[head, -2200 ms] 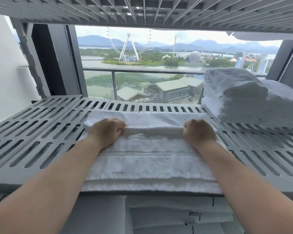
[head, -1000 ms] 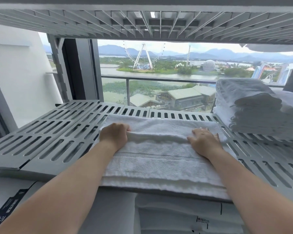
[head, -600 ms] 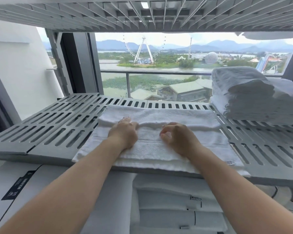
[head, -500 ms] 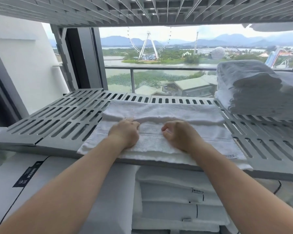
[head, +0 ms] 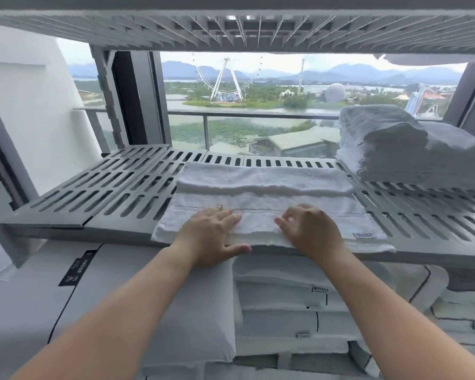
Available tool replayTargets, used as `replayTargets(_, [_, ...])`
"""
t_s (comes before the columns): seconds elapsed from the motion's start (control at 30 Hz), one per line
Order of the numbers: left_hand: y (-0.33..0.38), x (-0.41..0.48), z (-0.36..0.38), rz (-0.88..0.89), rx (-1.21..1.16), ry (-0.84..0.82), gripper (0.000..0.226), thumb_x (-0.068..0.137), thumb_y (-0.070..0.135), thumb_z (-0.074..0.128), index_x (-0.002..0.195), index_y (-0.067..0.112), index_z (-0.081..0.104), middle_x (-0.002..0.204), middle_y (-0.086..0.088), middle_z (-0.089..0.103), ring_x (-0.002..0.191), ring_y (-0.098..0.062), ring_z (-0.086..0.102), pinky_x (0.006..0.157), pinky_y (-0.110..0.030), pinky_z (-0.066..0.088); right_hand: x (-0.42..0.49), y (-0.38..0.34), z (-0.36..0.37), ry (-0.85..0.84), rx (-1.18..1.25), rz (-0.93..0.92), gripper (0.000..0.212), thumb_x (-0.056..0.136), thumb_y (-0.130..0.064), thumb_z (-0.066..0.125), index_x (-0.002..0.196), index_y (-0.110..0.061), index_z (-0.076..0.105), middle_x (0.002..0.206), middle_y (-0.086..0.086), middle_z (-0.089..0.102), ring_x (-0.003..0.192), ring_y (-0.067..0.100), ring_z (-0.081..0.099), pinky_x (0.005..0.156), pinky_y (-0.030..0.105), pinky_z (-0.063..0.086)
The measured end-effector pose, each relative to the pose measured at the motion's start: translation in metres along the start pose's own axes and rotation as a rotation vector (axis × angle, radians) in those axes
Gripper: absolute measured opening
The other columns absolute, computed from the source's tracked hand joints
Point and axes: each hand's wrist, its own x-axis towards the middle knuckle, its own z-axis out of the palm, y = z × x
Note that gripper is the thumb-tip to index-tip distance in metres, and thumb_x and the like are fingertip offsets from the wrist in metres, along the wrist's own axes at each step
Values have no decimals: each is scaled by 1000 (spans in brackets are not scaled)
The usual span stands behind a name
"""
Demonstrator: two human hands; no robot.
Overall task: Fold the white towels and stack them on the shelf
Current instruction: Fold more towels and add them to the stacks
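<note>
- My left hand (head: 213,237) lies flat on the white towel (head: 263,197), low in the centre of the frame. The fingers are straight and spread, and the thumb runs along the towel's near edge.
- My right hand (head: 311,233) rests on the same towel just to the right of the left, the two close together but apart. Its fingers are bent, with the tips down on the cloth. I cannot tell whether they pinch the fabric or only press on it.
- The towel lies folded lengthwise across the middle of the grey slotted shelf (head: 107,198). A raised fold runs across its far side, and its near edge reaches the shelf's front lip.
- A small label (head: 364,235) shows at the towel's lower right corner.
- A stack of folded towels (head: 412,152) sits on the same shelf at the right of the frame, well apart from my hands.
- Another slotted shelf (head: 231,28) spans the top of the frame.
- Folded white linens (head: 283,314) with dark trim lie under the shelf, at the bottom centre.
- Behind the shelf, a window (head: 258,86) shows a Ferris wheel, water and hills.
</note>
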Motion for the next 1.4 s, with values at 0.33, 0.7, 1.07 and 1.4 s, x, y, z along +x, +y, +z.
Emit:
replayTargets(0.33, [-11,-40,-6,53,-114,229,53,97,7,39,146,26,49,151,2,50,137,-22,48,111,-37,37,-47,-7,-25,-308,-18,41,56,91,-20,51,146,-26,47,153,-1,48,142,19,41,117,37,34])
replayTargets(0.7, [0,-20,-40,-159,-5,298,35,92,2,35,108,20,61,99,-5,62,87,-29,64,67,-35,44,-50,-11,-33,180,-279,332,36,82,8,45,91,-12,74,84,10,63,75,28,56,65,31,36])
replayTargets(1.07, [-9,49,-59,-256,245,561,34,96,3,38,95,12,71,80,-6,65,72,-23,60,81,-40,53,35,32,-44,355,-442,345,30,91,-6,51,103,-15,76,98,11,62,97,34,56,88,45,43])
replayTargets(1.4, [-37,170,-60,-365,383,460,37,82,-1,41,94,15,72,85,-7,67,85,-28,61,94,-42,40,168,93,-9,275,-484,168,31,84,2,49,92,-13,75,83,10,70,82,29,64,83,39,46])
